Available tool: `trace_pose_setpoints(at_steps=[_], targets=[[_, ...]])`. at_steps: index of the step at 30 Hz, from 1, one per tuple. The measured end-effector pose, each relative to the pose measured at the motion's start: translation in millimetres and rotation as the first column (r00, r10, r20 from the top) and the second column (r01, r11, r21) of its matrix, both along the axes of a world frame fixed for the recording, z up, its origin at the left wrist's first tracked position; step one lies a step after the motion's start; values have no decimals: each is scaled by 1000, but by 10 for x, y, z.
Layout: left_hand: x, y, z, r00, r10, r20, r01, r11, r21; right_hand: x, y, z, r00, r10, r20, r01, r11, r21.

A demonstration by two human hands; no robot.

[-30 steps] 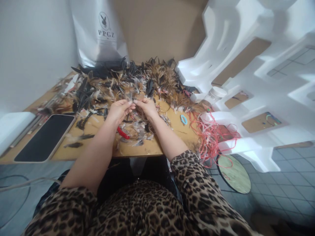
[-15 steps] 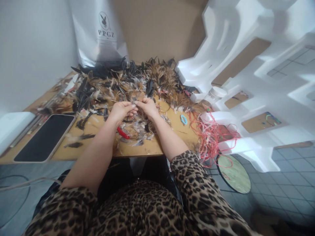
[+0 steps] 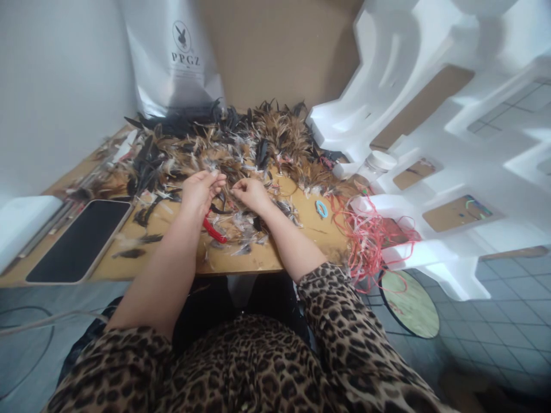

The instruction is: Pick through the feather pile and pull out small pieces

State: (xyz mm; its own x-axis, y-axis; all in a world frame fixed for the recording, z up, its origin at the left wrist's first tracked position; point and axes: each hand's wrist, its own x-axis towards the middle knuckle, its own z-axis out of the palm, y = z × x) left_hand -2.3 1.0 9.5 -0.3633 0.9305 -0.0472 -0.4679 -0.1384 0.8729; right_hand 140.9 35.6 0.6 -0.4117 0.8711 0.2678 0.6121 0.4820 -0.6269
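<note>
My left hand is over the feathers with thumb and fingertips pinched together. Whatever is between them is too small to make out. To its right, my right hand is also closed in a pinch, its fingertips pointing left; any thin thing in them cannot be told from the feathers behind. A small gap separates the two hands. Loose brown and grey feathers lie under and between them. Just below my left hand rests a red-handled tool, partly covered by the hand and feathers.
A heap of brown and black feathers spans the back of the table. A phone lies at the left. On the right are a light-blue ring, tangled pink-red strings, a lidded jar and a large white plastic piece.
My hands were together at the fingertips and have come apart. The left one has shifted left and turned upward slightly; the right one has moved a little down.
</note>
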Motion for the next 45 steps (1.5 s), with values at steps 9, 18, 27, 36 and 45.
trace_pose_setpoints(at_steps=[9,18,27,36,45], targets=[[14,-20,25,1000,5,-23,-6,999,-33,-24,-69,56,980,-77,184,77,997,12],[21,-29,50,999,27,-18,-28,998,-50,19,37,13,990,-53,-131,38,993,-114],[-4,-12,17,1000,18,-6,-19,999,-36,-91,-67,21,976,-117,181,121,993,-7],[-14,-4,2,1000,7,-8,-7,999,-46,31,48,129,753,-243,-612,-132,855,-502],[1,-10,-24,997,-72,8,72,997,-24,32,119,81,623,-291,-726,-221,825,-520]])
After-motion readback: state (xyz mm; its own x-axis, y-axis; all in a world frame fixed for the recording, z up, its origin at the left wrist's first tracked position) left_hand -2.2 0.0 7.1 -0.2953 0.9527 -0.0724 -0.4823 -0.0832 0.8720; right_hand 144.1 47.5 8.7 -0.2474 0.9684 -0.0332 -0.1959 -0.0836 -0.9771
